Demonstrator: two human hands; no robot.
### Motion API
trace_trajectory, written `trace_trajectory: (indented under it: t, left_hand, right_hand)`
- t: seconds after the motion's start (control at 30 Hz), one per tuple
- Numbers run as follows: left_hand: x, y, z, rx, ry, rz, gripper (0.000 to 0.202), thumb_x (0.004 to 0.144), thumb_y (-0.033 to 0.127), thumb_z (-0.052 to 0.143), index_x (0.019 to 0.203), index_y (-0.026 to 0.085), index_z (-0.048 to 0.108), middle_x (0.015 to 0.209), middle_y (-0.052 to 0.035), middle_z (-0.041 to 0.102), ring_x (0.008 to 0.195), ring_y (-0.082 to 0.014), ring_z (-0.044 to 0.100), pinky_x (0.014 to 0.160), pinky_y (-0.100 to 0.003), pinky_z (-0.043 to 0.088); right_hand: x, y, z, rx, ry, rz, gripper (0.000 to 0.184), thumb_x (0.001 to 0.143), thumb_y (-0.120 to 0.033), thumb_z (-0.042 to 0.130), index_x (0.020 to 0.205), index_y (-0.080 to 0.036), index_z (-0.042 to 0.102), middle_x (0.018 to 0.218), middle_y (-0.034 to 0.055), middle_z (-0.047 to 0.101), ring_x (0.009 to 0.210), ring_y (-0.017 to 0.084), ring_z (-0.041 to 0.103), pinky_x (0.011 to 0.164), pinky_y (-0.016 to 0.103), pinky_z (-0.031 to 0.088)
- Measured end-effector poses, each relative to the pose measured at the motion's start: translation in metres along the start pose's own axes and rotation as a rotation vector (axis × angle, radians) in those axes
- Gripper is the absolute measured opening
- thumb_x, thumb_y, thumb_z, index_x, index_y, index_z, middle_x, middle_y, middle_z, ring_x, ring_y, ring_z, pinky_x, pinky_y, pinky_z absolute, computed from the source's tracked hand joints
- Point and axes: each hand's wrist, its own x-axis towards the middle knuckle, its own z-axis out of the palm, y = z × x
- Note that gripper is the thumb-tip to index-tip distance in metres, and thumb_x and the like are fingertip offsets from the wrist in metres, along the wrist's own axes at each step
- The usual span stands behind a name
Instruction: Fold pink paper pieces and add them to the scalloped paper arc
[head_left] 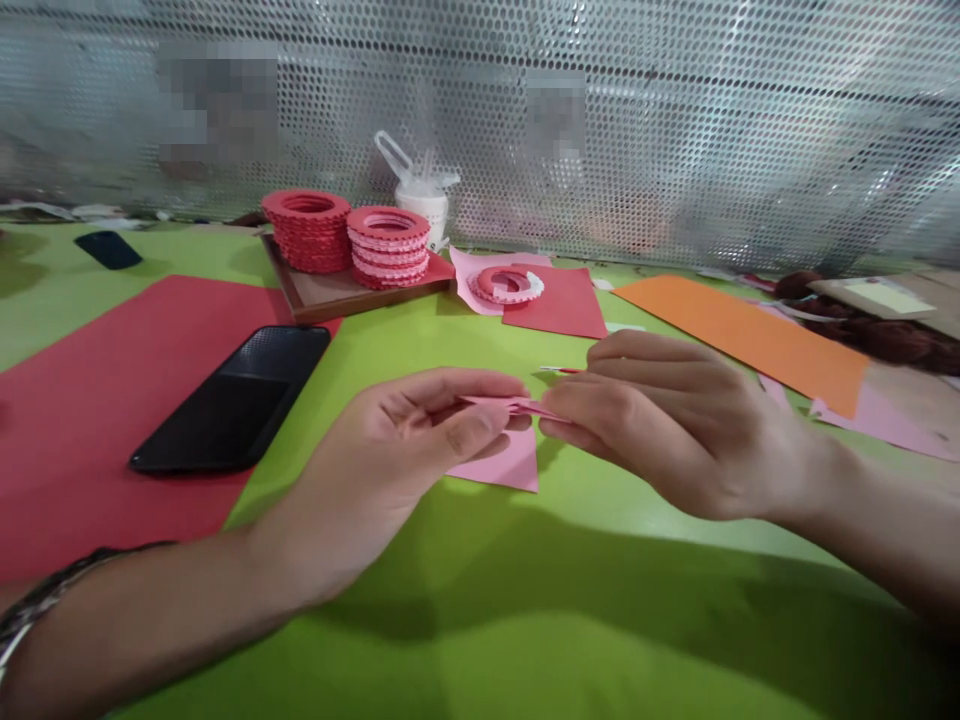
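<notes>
Between my left hand (397, 450) and my right hand (667, 420), a small pink piece of foam or paper (517, 404) is pinched, one end in each hand. It looks thin and folded or layered, partly hidden by my fingers. Just below and behind it shows a flat pink sheet (504, 465). A slim tool with a pale tip and red shaft (559, 370) pokes out beside my right fingers; whether they hold it or it lies on the table, I cannot tell.
Red rings (306, 230) and red-and-pink rings (388, 248) are stacked on a brown tray (322, 303). A black phone (236, 400) rests on a red sheet (112, 400). Another ring (506, 285) lies on sheets behind my hands. An orange sheet (742, 330) is at right; perforated metal (480, 100) stands behind.
</notes>
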Motion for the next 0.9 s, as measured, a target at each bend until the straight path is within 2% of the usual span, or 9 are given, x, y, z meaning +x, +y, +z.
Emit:
trace_trajectory:
  t: [0.23, 0.33, 0.4, 0.47, 0.53, 0.63, 0.73, 0.8, 0.9]
  left_hand:
    - [-0.003, 0.006, 0.003, 0.01, 0.076, -0.025, 0.033, 0.074, 0.019, 0.067, 0.106, 0.021, 0.061, 0.078, 0.0012, 0.07, 0.075, -0.0125, 0.067, 0.065, -0.016, 0.053]
    - [-0.005, 0.009, 0.003, 0.082, 0.074, -0.015, 0.034, 0.075, 0.017, 0.066, 0.108, 0.022, 0.061, 0.077, 0.0023, 0.069, 0.071, -0.0108, 0.065, 0.059, -0.012, 0.051]
    - [-0.005, 0.009, 0.003, 0.102, 0.045, -0.024, 0.03, 0.076, 0.018, 0.065, 0.106, 0.023, 0.062, 0.079, 0.0026, 0.068, 0.071, -0.0103, 0.065, 0.059, -0.011, 0.05]
    - [-0.003, 0.008, 0.002, 0.084, 0.015, -0.027, 0.023, 0.078, 0.022, 0.063, 0.101, 0.024, 0.063, 0.082, 0.0027, 0.068, 0.074, -0.0108, 0.064, 0.062, -0.014, 0.051]
    - [0.001, 0.006, -0.001, 0.053, 0.026, -0.009, 0.015, 0.08, 0.024, 0.06, 0.095, 0.024, 0.063, 0.08, 0.003, 0.066, 0.076, -0.0111, 0.063, 0.065, -0.016, 0.051]
    - [0.009, 0.006, -0.008, 0.07, 0.078, 0.096, 0.008, 0.083, 0.022, 0.055, 0.084, 0.022, 0.062, 0.076, 0.0028, 0.061, 0.073, -0.0101, 0.059, 0.062, -0.015, 0.048]
    - [0.011, 0.006, -0.014, 0.188, 0.036, 0.164, 0.018, 0.085, 0.021, 0.048, 0.071, 0.019, 0.06, 0.07, 0.002, 0.054, 0.062, -0.0096, 0.052, 0.056, -0.017, 0.044]
    - [0.01, 0.004, -0.015, 0.239, -0.047, 0.088, 0.021, 0.085, 0.023, 0.045, 0.068, 0.019, 0.057, 0.063, 0.0028, 0.049, 0.056, -0.0095, 0.047, 0.051, -0.018, 0.042]
    - [0.008, 0.001, -0.012, 0.172, -0.155, -0.076, 0.015, 0.082, 0.022, 0.047, 0.069, 0.02, 0.055, 0.056, 0.0053, 0.045, 0.051, -0.0085, 0.044, 0.049, -0.017, 0.038]
  right_hand:
    - [0.0, 0.0, 0.002, -0.017, -0.034, -0.032, 0.032, 0.095, -0.007, 0.03, 0.072, -0.014, 0.052, 0.058, -0.0008, 0.054, 0.051, 0.01, 0.048, 0.057, 0.026, 0.042]
    - [0.0, 0.001, 0.001, 0.027, -0.045, -0.005, 0.031, 0.092, -0.005, 0.032, 0.07, -0.013, 0.051, 0.058, 0.0005, 0.054, 0.052, 0.012, 0.048, 0.057, 0.028, 0.042]
    - [-0.001, 0.002, 0.002, 0.064, -0.048, 0.011, 0.026, 0.092, -0.005, 0.033, 0.075, -0.013, 0.051, 0.059, 0.0006, 0.054, 0.053, 0.012, 0.047, 0.055, 0.028, 0.041]
    - [-0.002, 0.003, 0.004, 0.105, -0.018, 0.007, 0.018, 0.091, -0.005, 0.034, 0.09, -0.012, 0.05, 0.06, -0.0008, 0.053, 0.052, 0.012, 0.045, 0.052, 0.027, 0.039]
    - [-0.004, 0.004, 0.006, 0.153, 0.033, 0.006, 0.017, 0.09, -0.003, 0.037, 0.1, -0.012, 0.046, 0.061, -0.0021, 0.053, 0.052, 0.012, 0.044, 0.053, 0.026, 0.038]
    - [-0.005, 0.004, 0.007, 0.184, 0.015, 0.097, 0.011, 0.091, -0.007, 0.04, 0.092, -0.015, 0.047, 0.061, -0.0026, 0.05, 0.055, 0.012, 0.044, 0.054, 0.025, 0.037]
    - [-0.003, 0.002, 0.005, 0.223, -0.039, 0.174, 0.017, 0.093, -0.012, 0.038, 0.078, -0.017, 0.045, 0.06, -0.0024, 0.045, 0.054, 0.012, 0.041, 0.054, 0.025, 0.035]
    - [-0.002, 0.001, 0.004, 0.251, -0.032, 0.169, 0.019, 0.092, -0.01, 0.037, 0.075, -0.017, 0.043, 0.06, -0.0016, 0.044, 0.055, 0.012, 0.039, 0.054, 0.026, 0.035]
    - [-0.003, 0.0, 0.007, 0.235, 0.0, 0.127, 0.017, 0.09, -0.008, 0.037, 0.077, -0.017, 0.043, 0.06, -0.0005, 0.046, 0.056, 0.014, 0.038, 0.055, 0.027, 0.034]
